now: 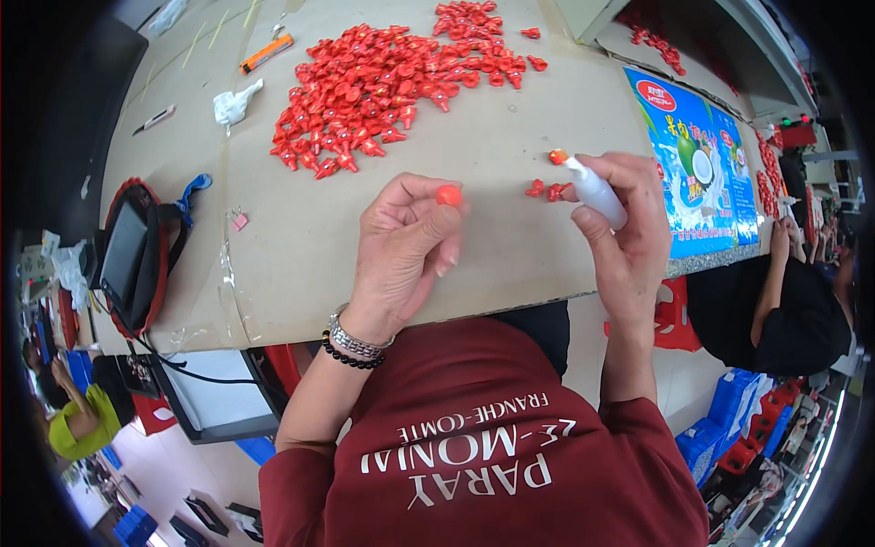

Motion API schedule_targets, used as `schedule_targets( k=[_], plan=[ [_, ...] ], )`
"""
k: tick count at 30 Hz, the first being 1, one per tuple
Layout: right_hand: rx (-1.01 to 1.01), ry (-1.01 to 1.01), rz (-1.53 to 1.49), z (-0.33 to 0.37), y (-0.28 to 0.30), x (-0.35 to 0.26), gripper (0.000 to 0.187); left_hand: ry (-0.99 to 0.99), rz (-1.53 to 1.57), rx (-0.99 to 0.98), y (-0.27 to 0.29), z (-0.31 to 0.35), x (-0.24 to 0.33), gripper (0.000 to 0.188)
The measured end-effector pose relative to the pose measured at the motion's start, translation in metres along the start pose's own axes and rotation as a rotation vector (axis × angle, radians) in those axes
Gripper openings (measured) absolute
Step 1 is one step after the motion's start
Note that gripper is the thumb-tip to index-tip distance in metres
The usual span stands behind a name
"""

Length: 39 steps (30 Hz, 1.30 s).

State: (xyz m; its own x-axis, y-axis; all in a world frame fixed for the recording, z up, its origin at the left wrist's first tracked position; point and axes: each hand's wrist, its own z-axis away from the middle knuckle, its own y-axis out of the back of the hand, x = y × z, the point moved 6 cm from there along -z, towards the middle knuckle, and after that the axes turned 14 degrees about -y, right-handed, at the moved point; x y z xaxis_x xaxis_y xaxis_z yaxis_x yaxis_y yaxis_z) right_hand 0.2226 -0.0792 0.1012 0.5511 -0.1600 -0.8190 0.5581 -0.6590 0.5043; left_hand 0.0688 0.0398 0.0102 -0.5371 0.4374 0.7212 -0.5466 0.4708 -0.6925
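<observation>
Between the thumb and index finger of my left hand (401, 246) is a small round red plastic piece (448, 195). My right hand (629, 219) is wrapped round a small white squeeze bottle (598, 195), its narrow nozzle tilted up and to the left. Just beyond the nozzle tip lies a red piece (557, 157) with a yellowish spot; I cannot tell whether they touch. A few more red pieces (547, 190) lie left of the bottle, partly hidden by my fingers. Farther off, a big heap of similar red plastic pieces (365, 87) covers the table.
The cardboard-covered table (301, 237) also holds an orange tube (266, 53), crumpled white plastic (237, 102), a pen (154, 120) and a dark bag (137, 260). A blue printed sheet (697, 164) lies at the right. Beyond it another person (766, 301) sits.
</observation>
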Motion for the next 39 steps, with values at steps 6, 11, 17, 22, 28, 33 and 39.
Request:
schedule_targets(
  k=[6,11,17,22,28,33,39],
  plan=[
    [0.075,0.204,-0.052,0.012,-0.011,-0.013,0.038,-0.019,0.063,0.069,0.017,0.009,-0.004,0.021],
    [0.019,0.297,0.023,0.016,-0.022,-0.024,0.035,-0.041,0.078,0.032,0.016,0.009,-0.005,0.022],
    [0.019,0.383,0.09,0.017,-0.03,-0.025,0.034,-0.031,0.085,0.004,0.018,0.009,-0.008,0.024],
    [0.036,0.418,0.07,0.016,-0.034,-0.024,0.035,-0.033,0.078,-0.006,0.016,0.009,-0.008,0.026],
    [0.014,0.406,0.08,0.017,-0.034,-0.022,0.036,-0.044,0.059,-0.004,0.016,0.009,-0.008,0.027],
    [0.059,0.435,0.066,0.017,-0.036,-0.022,0.033,-0.031,0.055,0.001,0.016,0.01,-0.009,0.026],
    [0.046,0.421,0.08,0.016,-0.036,-0.022,0.032,-0.039,0.049,-0.008,0.015,0.009,-0.008,0.025]
  ],
)
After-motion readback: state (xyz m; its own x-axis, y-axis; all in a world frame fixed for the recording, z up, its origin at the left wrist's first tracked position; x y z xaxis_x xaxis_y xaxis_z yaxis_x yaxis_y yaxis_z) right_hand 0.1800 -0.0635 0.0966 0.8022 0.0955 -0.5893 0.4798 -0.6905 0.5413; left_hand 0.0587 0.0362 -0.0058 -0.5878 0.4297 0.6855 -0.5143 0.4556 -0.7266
